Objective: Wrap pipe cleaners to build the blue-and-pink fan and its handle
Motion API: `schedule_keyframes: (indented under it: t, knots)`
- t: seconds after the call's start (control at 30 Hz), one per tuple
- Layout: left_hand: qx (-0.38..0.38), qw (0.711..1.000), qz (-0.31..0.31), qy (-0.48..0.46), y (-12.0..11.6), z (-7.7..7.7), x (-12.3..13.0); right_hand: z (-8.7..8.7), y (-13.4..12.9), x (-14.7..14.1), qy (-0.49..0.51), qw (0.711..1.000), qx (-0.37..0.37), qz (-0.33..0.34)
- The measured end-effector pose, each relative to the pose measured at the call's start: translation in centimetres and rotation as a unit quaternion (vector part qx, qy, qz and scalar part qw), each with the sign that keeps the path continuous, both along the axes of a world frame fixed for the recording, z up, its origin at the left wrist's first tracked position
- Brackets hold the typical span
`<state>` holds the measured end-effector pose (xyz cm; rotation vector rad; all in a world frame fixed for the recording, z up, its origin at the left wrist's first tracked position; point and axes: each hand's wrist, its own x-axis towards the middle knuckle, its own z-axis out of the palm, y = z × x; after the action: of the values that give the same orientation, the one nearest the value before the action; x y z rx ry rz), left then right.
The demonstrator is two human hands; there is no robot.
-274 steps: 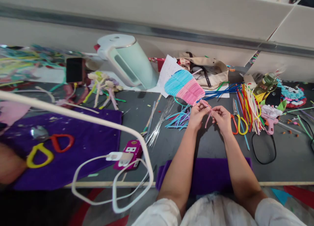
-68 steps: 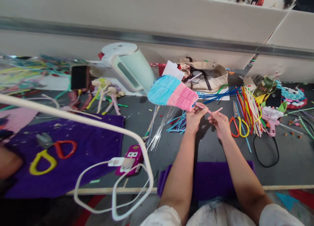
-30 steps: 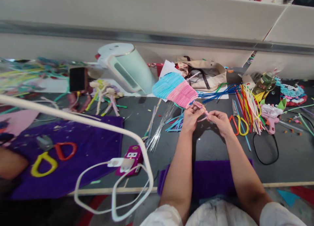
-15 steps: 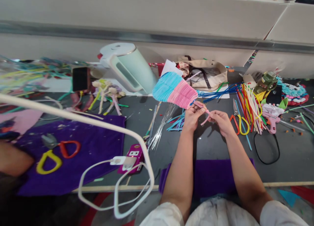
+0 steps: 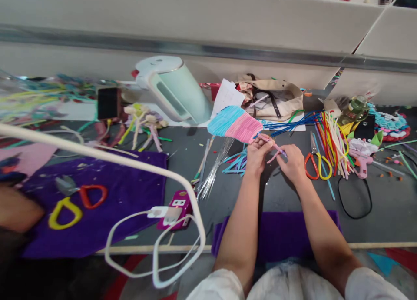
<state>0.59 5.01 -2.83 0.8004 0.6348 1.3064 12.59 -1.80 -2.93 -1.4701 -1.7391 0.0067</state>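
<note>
The blue-and-pink fan (image 5: 235, 124) of wound pipe cleaners is held up off the bench (image 5: 384, 208) by its narrow pink end, so its broad blue end points away toward the pale green kettle (image 5: 176, 91); held that way, the narrow end sits right between both hands, where it can be reached. The left hand (image 5: 257, 154) is closed around that narrow end, steadying the fan; the right hand (image 5: 295, 163) is pinched shut on a loose pink pipe cleaner (image 5: 275, 151) that runs from the fan's tip, its free end angling down between the two hands. Just right of the fan's tip, red-and-yellow scissors (image 5: 316, 165) lie flat on the bench within easy reach of the right hand; beyond them a sheaf of coloured pipe cleaners (image 5: 330, 139) is spread out. Below the fan, short blue offcuts (image 5: 236, 163) lie scattered near the left hand.
</note>
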Motion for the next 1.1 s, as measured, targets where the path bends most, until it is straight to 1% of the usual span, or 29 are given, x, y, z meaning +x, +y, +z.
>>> schedule_keyframes:
  t: [0.1,0.2,0.3,0.37,0.4,0.43,0.47,0.5,0.57,0.6,0.63,0.67,0.7,0.73,0.8,0.87,0.93,1.0,1.03,1.1]
  knots:
    - [0.003,1.000,-0.003,-0.001,-0.1,0.0,0.1,-0.2,0.0,0.0,-0.049,0.998,0.036,-0.030]
    - [0.014,1.000,-0.003,-0.003,-0.2,0.1,0.2,-0.2,0.0,0.0,-0.040,0.997,0.052,-0.042]
    - [0.032,1.000,-0.001,0.000,-0.3,0.1,0.1,-0.1,-0.1,-0.1,0.017,0.998,0.038,-0.044]
    - [0.046,0.999,0.003,0.004,-0.3,0.1,0.1,0.1,-0.1,-0.3,0.095,0.995,0.012,-0.041]
    - [0.054,0.998,0.004,0.006,-0.4,0.1,0.1,0.2,-0.1,-0.4,0.154,0.987,-0.008,-0.033]
    - [0.063,0.998,0.005,0.006,-0.4,0.1,0.1,0.3,-0.1,-0.6,0.228,0.973,-0.033,-0.019]
    - [0.072,0.997,0.006,0.007,-0.4,0.1,0.1,0.3,0.0,-0.7,0.312,0.948,-0.062,-0.002]
    - [0.081,0.997,0.005,0.007,-0.4,0.1,0.1,0.4,0.1,-0.8,0.399,0.912,-0.095,0.018]
    - [0.095,0.995,0.002,0.009,-0.4,0.1,0.1,0.4,0.3,-1.0,0.543,0.822,-0.166,0.057]
    - [0.099,0.995,0.001,0.011,-0.4,0.1,0.1,0.3,0.4,-1.1,0.588,0.781,-0.197,0.072]
    - [0.099,0.995,0.001,0.014,-0.4,0.1,0.1,0.2,0.5,-1.1,0.615,0.752,-0.221,0.083]
    - [0.096,0.995,0.002,0.020,-0.4,0.1,0.0,0.1,0.6,-1.1,0.626,0.739,-0.235,0.087]
    - [0.091,0.995,0.005,0.026,-0.4,0.1,0.0,0.0,0.7,-1.2,0.624,0.742,-0.232,0.083]
    - [0.085,0.996,0.011,0.033,-0.3,0.1,0.0,-0.1,0.7,-1.2,0.610,0.760,-0.214,0.070]
    - [0.067,0.996,0.029,0.043,-0.1,-0.1,0.1,-0.3,0.7,-1.2,0.545,0.825,-0.148,0.022]
    - [0.043,0.997,0.054,0.040,0.2,-0.3,0.2,-0.4,0.5,-1.1,0.442,0.893,-0.071,-0.042]
    - [0.017,0.997,0.073,0.027,0.4,-0.6,0.2,-0.3,0.3,-0.9,0.324,0.942,-0.005,-0.087]
    - [-0.003,0.997,0.079,0.011,0.5,-0.7,0.2,-0.3,0.1,-0.7,0.207,0.972,0.044,-0.097]
    - [-0.007,0.997,0.078,0.006,0.5,-0.8,0.2,-0.3,0.1,-0.7,0.151,0.983,0.058,-0.092]
    - [-0.010,0.997,0.073,0.002,0.5,-0.8,0.1,-0.3,-0.1,-0.6,0.054,0.993,0.069,-0.083]
